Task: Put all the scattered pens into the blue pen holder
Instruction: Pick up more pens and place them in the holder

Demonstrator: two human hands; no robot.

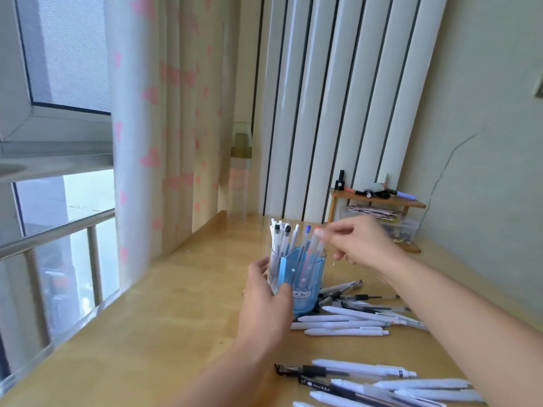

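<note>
The blue pen holder (307, 292), with a cartoon face on its front, stands on the wooden desk (176, 304). My left hand (264, 304) grips its left side. Several pens (282, 235) stand upright in it, mostly white. My right hand (364, 245) hovers just right of the holder's top with its fingers loosely apart. Its index fingertip is at the red end of a clear pen (316, 235) that stands in the holder. Several scattered pens (346, 324) lie right of the holder. More loose pens (382, 383) lie near the front edge.
A small wooden shelf (379, 202) with markers on top stands at the back right, a clear plastic box (407, 226) beneath it. A tall bottle (241, 160) stands at the back by the curtain (164, 127). A window railing (58, 230) runs along the left.
</note>
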